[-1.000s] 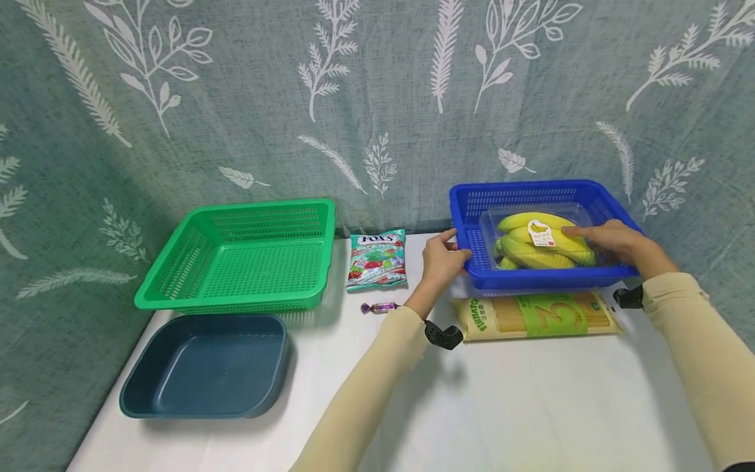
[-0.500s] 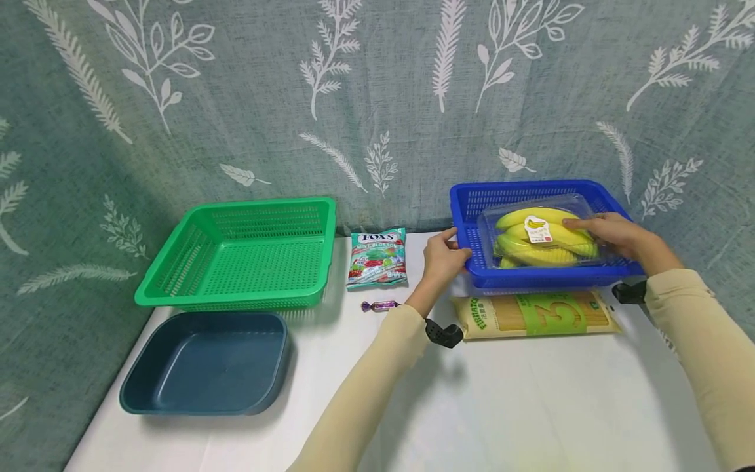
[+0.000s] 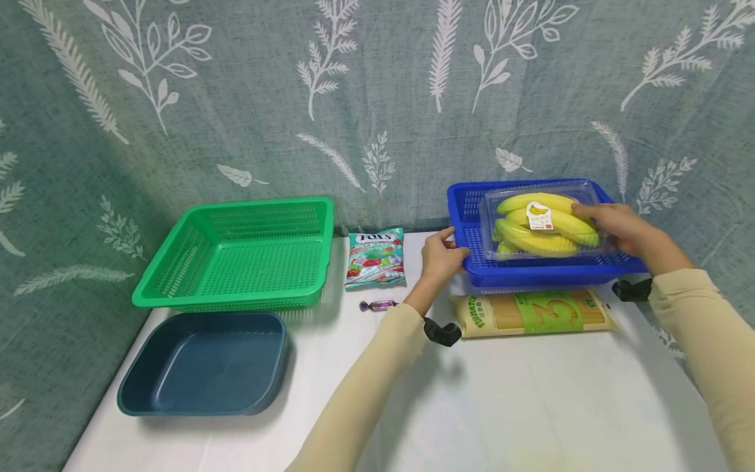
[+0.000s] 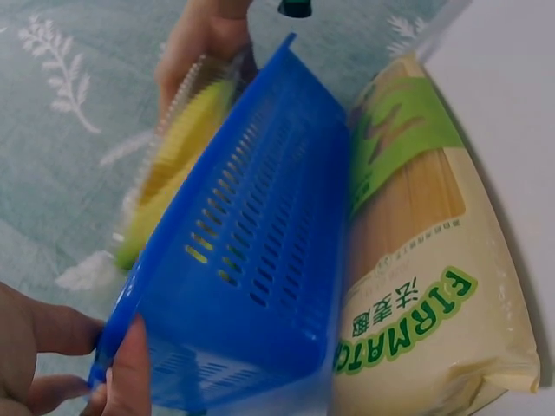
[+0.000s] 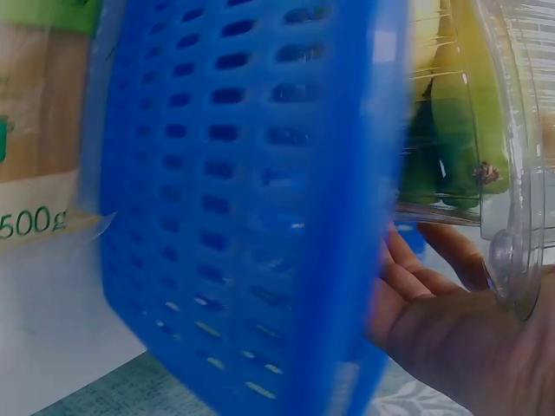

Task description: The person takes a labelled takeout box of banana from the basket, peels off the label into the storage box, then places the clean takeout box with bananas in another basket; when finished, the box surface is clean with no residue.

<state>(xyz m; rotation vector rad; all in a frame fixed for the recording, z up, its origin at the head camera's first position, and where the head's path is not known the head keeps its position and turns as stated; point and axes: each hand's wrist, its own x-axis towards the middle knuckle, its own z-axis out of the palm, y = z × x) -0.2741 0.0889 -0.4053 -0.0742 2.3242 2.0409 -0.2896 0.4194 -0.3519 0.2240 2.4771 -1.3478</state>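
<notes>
My right hand (image 3: pixel 625 229) grips the right end of a clear plastic box of bananas (image 3: pixel 533 219), raised within the blue basket (image 3: pixel 531 278) to about rim height. The right wrist view shows that hand's fingers (image 5: pixel 425 269) under the box's end, beside the basket's wall. On the basket's left rim, my left hand (image 3: pixel 441 259) pinches the edge between thumb and fingers; the left wrist view shows the thumb (image 4: pixel 130 364) outside. A bag of dry pasta (image 3: pixel 537 313) lies along the basket's front. The box's underside is mostly hidden.
A green basket (image 3: pixel 253 269) stands at the back left, with a dark blue tub (image 3: pixel 206 367) in front. Between the baskets lie a bag of Fox's candy (image 3: pixel 375 257) and a small purple-wrapped sweet (image 3: pixel 377 305). A patterned curtain (image 3: pixel 401 98) hangs behind the table.
The right hand has lifted the box of bananas from inside the blue basket to about rim height. My left hand has stayed on the basket's rim.
</notes>
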